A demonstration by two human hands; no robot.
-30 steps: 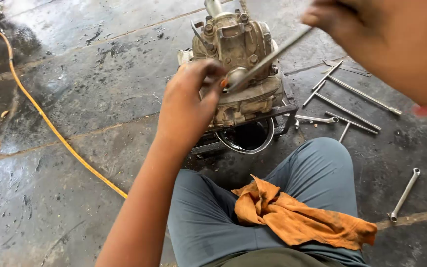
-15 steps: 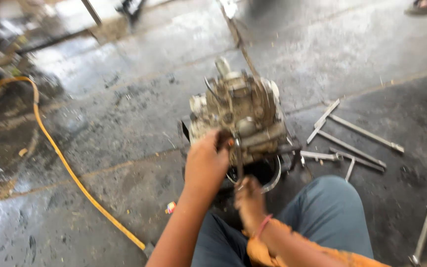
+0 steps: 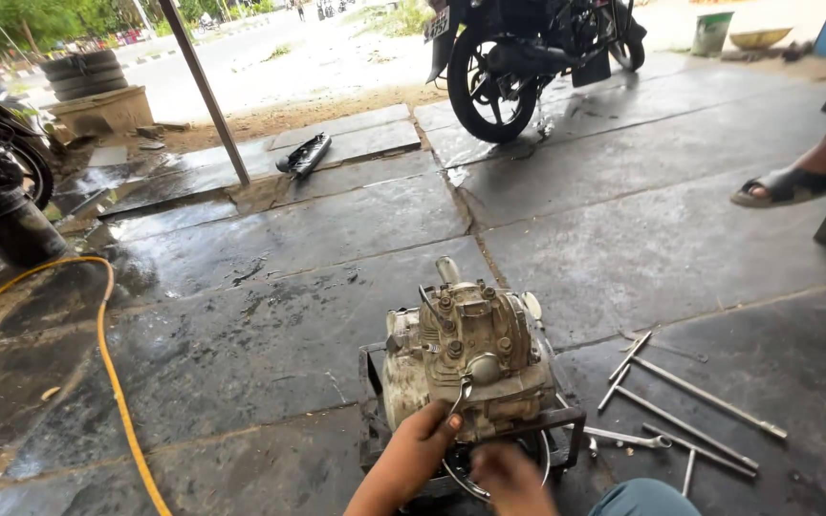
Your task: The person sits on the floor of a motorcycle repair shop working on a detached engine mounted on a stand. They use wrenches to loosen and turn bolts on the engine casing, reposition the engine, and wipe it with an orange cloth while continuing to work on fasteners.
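Engine (image 3: 466, 368) sits dead ahead of you on its metal frame (image 3: 566, 420), standing tall; your left hand (image 3: 420, 447) is curled on its near face gripping a small tool, nearer than your right hand (image 3: 509, 475); can't tell that one's grip.

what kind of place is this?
Most likely an open-sided roadside motorcycle repair shop. A removed engine sits on a metal stand on the wet stone floor, long wrenches lie beside it, and a motorcycle is parked near the road.
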